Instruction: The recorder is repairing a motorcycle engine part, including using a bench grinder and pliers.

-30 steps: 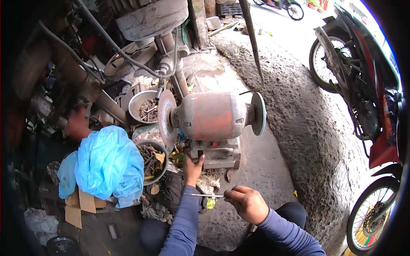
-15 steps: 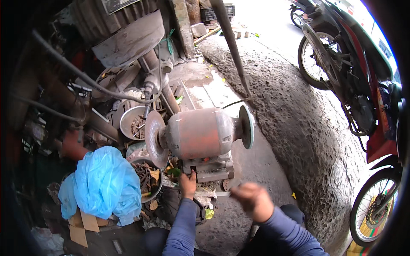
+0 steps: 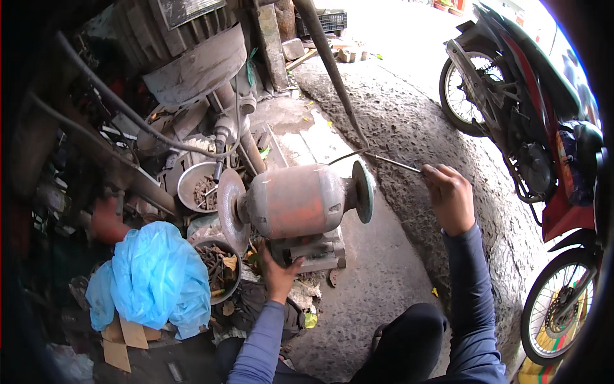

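In front of me stands a worn grey and orange bench grinder (image 3: pixel 295 200) with a grinding disc (image 3: pixel 231 210) on its left end and a pale-edged disc (image 3: pixel 364 192) on its right. My left hand (image 3: pixel 279 276) is at the front left of the grinder's metal base (image 3: pixel 320 249), thumb and fingers spread apart; some fingertips are hidden under the motor. Away to the right, my right hand (image 3: pixel 450 201) is closed round one end of a thin metal rod (image 3: pixel 398 164). The rod's far end points left, close to the foot of a slanting pole (image 3: pixel 342 96).
A blue plastic bag (image 3: pixel 157 275) lies at the left beside a bowl of scrap (image 3: pixel 217 269). Another metal bowl (image 3: pixel 197 185) sits behind it. A larger machine (image 3: pixel 192 64) with a looping cable looms at the upper left. Rough stone kerb (image 3: pixel 409 115) and parked motorcycles (image 3: pixel 531 128) line the right.
My right hand has swung up and to the right, away from the grinder's base, carrying the rod. My left hand stays at the base, its thumb and fingers now more spread.
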### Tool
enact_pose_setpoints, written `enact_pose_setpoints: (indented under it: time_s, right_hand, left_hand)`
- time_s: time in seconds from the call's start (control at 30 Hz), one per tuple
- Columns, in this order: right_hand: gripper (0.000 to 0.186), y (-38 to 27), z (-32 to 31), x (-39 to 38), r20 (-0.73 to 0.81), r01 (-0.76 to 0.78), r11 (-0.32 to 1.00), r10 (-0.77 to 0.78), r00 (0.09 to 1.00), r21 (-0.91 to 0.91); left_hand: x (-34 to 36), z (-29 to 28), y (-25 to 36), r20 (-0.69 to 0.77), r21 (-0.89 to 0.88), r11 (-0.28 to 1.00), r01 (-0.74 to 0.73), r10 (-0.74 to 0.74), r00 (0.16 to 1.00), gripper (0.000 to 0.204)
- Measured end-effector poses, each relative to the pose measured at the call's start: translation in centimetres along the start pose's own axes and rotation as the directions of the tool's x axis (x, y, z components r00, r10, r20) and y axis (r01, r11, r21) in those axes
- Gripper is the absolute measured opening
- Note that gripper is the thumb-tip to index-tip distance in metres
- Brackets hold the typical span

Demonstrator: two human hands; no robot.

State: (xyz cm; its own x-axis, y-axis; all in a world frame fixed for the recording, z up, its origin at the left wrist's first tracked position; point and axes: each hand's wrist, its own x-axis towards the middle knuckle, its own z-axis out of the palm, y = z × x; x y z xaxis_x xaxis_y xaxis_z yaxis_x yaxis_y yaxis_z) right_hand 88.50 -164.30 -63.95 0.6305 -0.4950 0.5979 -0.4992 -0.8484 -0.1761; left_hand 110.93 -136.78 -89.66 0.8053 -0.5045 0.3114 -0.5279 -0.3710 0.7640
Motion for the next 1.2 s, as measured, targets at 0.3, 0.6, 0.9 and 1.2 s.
enact_pose_setpoints:
  time_s: [0.3, 0.6, 0.9, 1.2]
  right_hand:
    - [0.014, -6.4, -3.2, -5.8, 0.107, -0.117, 0.917, 0.082, 0.991, 0.382]
    - [0.015, -15.2, 0.1, -9.0, 0.434, -0.184, 0.691, -0.206, 0.877, 0.699]
    - [0.014, -17.6, 5.0, -9.3, 0.369, -0.144, 0.591, -0.28, 0.886, 0.794]
    - [0.015, -18.0, 7.5, -9.7, 0.347, -0.104, 0.657, -0.251, 0.904, 0.747]
  left_hand:
    - [2.1, 1.5, -0.3, 0.066, -0.161, 0.976, 0.15, -0.141, 0.988, 0.095]
    - [2.3, 2.4, -0.5, -0.084, 0.009, 1.0, 0.026, -0.025, 0.996, 0.08]
    - [1.1, 1.2, -0.1, 0.057, -0.032, 0.999, -0.042, 0.044, 0.997, 0.088]
    - [0.7, 0.0, -1.0, 0.209, -0.12, 0.993, 0.005, 0.02, 0.978, 0.094]
